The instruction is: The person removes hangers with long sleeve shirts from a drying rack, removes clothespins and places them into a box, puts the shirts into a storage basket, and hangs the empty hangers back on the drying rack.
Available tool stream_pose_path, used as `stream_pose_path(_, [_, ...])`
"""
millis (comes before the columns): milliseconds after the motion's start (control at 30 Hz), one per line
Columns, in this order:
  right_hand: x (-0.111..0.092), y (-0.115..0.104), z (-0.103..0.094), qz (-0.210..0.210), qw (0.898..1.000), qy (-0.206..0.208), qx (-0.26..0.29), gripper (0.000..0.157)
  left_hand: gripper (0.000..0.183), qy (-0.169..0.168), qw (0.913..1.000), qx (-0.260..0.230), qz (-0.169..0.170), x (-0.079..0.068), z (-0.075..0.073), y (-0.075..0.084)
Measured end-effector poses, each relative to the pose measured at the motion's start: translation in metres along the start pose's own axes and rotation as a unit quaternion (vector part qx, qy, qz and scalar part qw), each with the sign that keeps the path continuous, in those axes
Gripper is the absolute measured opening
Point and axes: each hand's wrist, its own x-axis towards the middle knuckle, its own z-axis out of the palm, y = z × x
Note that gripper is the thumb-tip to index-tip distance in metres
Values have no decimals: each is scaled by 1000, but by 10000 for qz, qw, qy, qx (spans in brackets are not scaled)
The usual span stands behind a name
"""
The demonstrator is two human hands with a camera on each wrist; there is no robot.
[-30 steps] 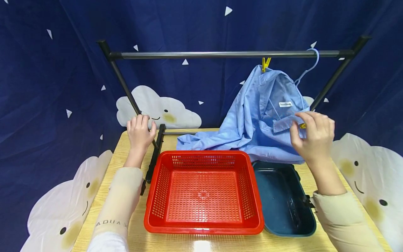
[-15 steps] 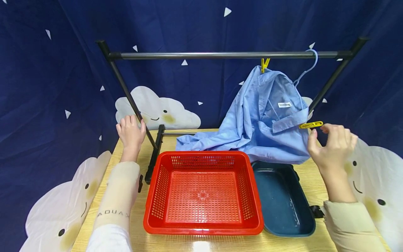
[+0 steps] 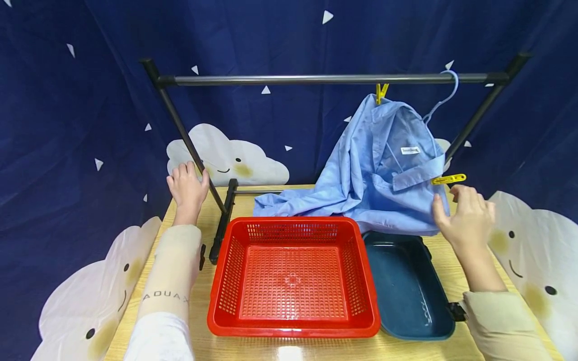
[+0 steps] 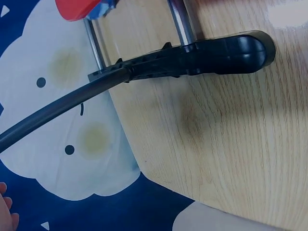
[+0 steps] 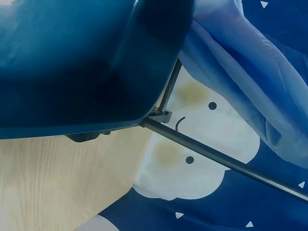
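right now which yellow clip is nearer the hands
The lower clip, lying nearly level at the edge of the blue shirt, beside the right hand; the upper clip stands near the rail.

In the head view, toward eight o'clock from the centre, a beige cloth sleeve [image 3: 173,265] on the person's left forearm bears widely spaced dark grey capitals [image 3: 164,296]. They seem to read "AQUAX": the second letter has rounded corners and could be an O or D, and the last lies at the sleeve's edge. Between two and three o'clock, a small white rectangular label [image 3: 410,150] stands inside the light-blue fabric shirt [image 3: 347,165]; its single line of dark lettering is too small and blurred to read. Other readable text cannot be made out.
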Motion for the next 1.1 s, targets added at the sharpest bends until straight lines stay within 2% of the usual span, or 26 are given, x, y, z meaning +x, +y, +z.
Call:
stream_pose_path(167, [-1, -1, 2, 99, 9993, -351, -126, 46, 46, -151, 9998, -28, -104, 1, 1, 1])
stream_pose_path(433, [-2, -4, 4, 192, 9981, -521, -249, 40, 47, -290, 9992, -76, -246, 1, 4, 2])
stream_pose_path(633, [-1, -7, 6, 220, 9983, -453, -291, 38, 48, -378, 9989, -59, -258, 1, 5, 5])
stream_pose_path(1100, [-2, -9, 6, 196, 9981, -359, -451, 39, 50, -282, 9992, -44, -290, 0, 8, 5])
